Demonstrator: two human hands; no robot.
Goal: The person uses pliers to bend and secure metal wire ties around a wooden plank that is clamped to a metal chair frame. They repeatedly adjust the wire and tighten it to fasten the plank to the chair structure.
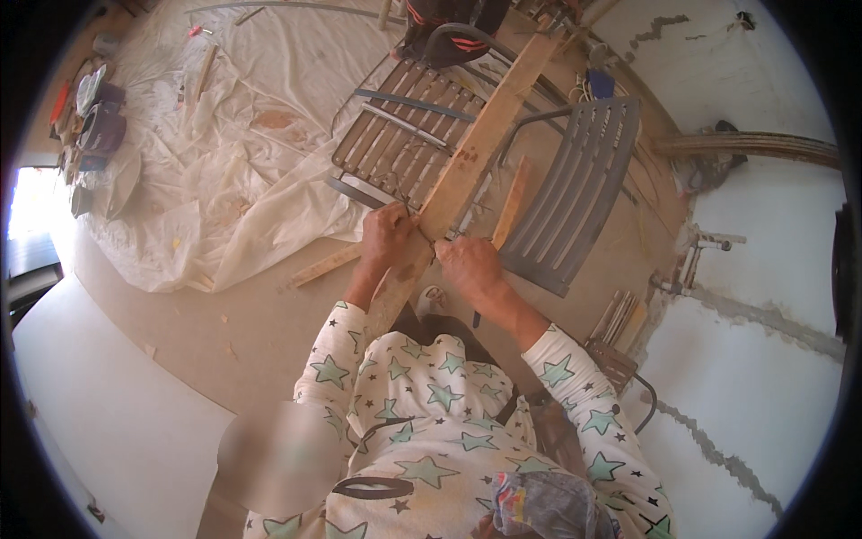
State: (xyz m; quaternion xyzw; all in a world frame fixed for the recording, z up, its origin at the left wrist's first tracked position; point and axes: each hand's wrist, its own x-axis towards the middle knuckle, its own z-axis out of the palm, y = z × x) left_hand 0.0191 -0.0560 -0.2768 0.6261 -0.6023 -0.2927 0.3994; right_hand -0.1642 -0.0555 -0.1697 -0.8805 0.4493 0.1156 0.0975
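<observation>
A long wooden plank [492, 124] runs from beneath my arms up to the far right. Across it, between my hands, passes a thin dark wire [424, 234]. My left hand [388, 232] is a closed fist at the plank's left edge, with the wire coming out of it. On the other side my right hand [471, 265] is closed, its fingertips pinching the wire by the plank's right edge. A slatted brown chair seat [409, 121] lies left of the plank, and a grey slatted chair back [575, 193] lies to the right. The palms are hidden.
Crumpled plastic sheeting [242, 171] covers the floor at the left. Buckets [101, 135] stand by the far left wall. A person in dark clothes [449, 27] is beyond the chair. Loose wood pieces [512, 202] lie nearby. A white panel [117, 395] is at the near left.
</observation>
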